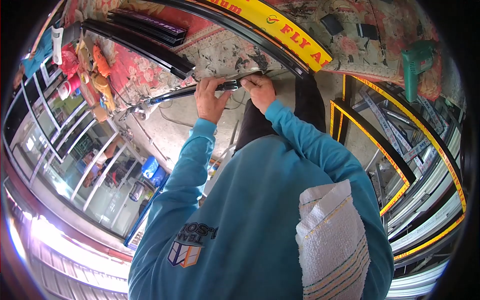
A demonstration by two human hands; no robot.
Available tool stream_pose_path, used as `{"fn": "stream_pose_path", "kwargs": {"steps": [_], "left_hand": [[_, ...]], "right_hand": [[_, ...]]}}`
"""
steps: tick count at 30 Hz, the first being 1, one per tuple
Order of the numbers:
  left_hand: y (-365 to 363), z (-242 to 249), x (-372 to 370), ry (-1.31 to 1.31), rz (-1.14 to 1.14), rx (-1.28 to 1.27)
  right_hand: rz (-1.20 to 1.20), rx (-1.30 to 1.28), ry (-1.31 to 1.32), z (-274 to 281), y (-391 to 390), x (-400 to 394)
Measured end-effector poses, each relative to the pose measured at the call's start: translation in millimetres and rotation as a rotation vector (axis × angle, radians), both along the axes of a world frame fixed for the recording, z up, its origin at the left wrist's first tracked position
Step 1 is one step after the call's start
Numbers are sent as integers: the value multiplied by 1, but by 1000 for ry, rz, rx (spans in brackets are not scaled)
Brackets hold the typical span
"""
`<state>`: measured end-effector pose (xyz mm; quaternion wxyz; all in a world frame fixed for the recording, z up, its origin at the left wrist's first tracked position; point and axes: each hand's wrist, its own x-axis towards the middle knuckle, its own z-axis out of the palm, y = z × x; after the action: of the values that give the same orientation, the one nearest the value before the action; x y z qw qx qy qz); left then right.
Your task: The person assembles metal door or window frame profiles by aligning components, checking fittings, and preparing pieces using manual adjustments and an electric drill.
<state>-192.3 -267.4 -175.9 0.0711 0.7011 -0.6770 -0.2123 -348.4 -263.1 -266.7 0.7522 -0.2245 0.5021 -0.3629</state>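
Observation:
My left hand (210,99) is closed around a black aluminium profile (179,94) near its right end. The profile's cut end (231,85) shows metallic slots and points right. Just beyond that end, my right hand (260,92) is held in a pinch, its fingertips close to the slots. Whatever is between those fingers, if anything, is too small or hidden to name. Both hands are at the near edge of a bench covered with a red floral cloth (142,75).
Black profiles (145,48) lie on the cloth, beside a long yellow-labelled bar (280,30). A green power drill (417,67) rests at the right. Yellow-taped frames (372,135) and metal lengths lean on the right. White-framed glass panels (95,165) stand on the left.

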Motion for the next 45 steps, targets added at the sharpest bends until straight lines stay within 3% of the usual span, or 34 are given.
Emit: {"fn": "stream_pose_path", "kwargs": {"steps": [3,7,10,12,15,33,45], "left_hand": [[3,5,-4,-135,38,94],[7,-2,2,-139,-34,34],[8,-8,6,-85,-74,85],[9,-9,9,-69,-72,105],[12,-13,15,-71,-66,163],[21,-16,15,-110,-95,101],[28,-17,10,-73,-29,54]], "right_hand": [[-12,107,-48,5,7,3],[28,140,-72,2,12,1],[14,18,-24,-1,15,0],[184,-56,128,2,14,-6],[144,-157,199,5,17,-11],[370,-134,423,13,1,-26],[370,-69,334,12,2,-25]]}}
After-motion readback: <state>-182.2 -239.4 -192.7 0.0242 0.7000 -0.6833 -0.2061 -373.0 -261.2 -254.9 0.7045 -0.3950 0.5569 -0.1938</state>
